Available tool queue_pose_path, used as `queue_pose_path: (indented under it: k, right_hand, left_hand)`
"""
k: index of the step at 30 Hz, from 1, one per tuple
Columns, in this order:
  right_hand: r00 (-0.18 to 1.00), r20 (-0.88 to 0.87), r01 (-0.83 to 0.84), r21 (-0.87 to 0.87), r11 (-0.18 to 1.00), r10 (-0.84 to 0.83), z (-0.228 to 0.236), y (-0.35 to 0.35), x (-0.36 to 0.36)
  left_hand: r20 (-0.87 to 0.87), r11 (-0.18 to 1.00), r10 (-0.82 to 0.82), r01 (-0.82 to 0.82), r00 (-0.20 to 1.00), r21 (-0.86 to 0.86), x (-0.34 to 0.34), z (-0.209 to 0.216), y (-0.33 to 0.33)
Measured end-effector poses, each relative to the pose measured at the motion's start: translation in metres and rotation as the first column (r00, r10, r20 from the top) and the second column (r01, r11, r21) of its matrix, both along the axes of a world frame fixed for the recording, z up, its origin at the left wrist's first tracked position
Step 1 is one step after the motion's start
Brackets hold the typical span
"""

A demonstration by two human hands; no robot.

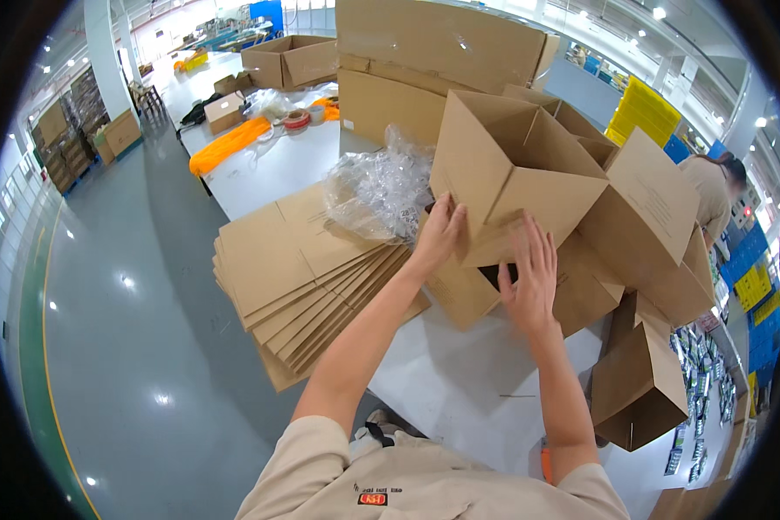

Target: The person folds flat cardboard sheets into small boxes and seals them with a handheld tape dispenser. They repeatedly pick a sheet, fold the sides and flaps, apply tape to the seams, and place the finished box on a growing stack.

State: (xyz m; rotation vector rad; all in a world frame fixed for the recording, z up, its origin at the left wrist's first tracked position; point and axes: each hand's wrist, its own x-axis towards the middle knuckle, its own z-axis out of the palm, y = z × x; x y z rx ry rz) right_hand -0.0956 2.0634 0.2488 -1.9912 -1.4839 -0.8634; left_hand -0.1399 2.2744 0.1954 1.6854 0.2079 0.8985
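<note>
Hands, L [439, 234] & R [529, 277], flat on open carton [511, 173] at table edge [459, 390].

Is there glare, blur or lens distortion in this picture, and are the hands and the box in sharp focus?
Head view: strong fisheye bending, black corners, the white table edge curves; ceiling lamps make glare spots on the glossy grey floor; the left hand and right hand on the open cardboard box look reasonably sharp, with soft shadows only; the clear plastic wrap glints; the far background is small and hazy.
</note>
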Motion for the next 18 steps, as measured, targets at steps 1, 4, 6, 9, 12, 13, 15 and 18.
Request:
queue_pose_path:
  k: [1, 4, 6, 9, 12, 13, 15, 18]
  right_hand:
    - [0.999, -0.046, 0.023, 0.000, 1.000, -0.023, 0.004, 0.008, 0.005]
    - [0.988, -0.099, 0.128, 0.072, 0.989, -0.121, 0.000, 0.001, 0.012]
    - [0.977, -0.162, 0.167, 0.163, 0.972, -0.141, -0.020, -0.028, 0.005]
    - [0.896, -0.423, 0.146, -0.014, 0.989, -0.138, -0.073, -0.088, -0.026]
    - [0.724, -0.666, 0.072, -0.184, 0.980, -0.178, -0.131, -0.125, -0.069]
    - [0.693, -0.693, 0.057, -0.222, 0.973, -0.198, -0.146, -0.131, -0.086]
    - [0.638, -0.746, 0.020, -0.229, 0.973, -0.189, -0.163, -0.136, -0.105]
    - [0.543, -0.828, -0.037, -0.186, 0.982, -0.136, -0.163, -0.133, -0.129]
  left_hand:
    - [-0.079, 0.997, 0.025, -0.030, 0.997, -0.069, 0.001, -0.001, 0.000]
    - [-0.098, 0.989, 0.138, -0.144, 0.986, -0.047, -0.022, -0.012, 0.010]
    - [0.026, 0.870, 0.424, -0.415, 0.905, 0.267, -0.070, -0.036, 0.033]
    - [-0.275, 0.562, 0.794, -0.484, 0.542, 0.670, -0.169, -0.083, 0.092]
    - [-0.616, 0.677, 0.735, -0.356, 0.283, 0.644, -0.246, -0.139, 0.134]
    - [-0.732, 0.728, 0.671, -0.290, 0.115, 0.622, -0.264, -0.157, 0.140]
    - [-0.609, 0.646, 0.761, -0.184, 0.222, 0.741, -0.289, -0.191, 0.139]
    - [-0.496, 0.502, 0.820, 0.059, 0.284, 0.863, -0.313, -0.215, 0.112]
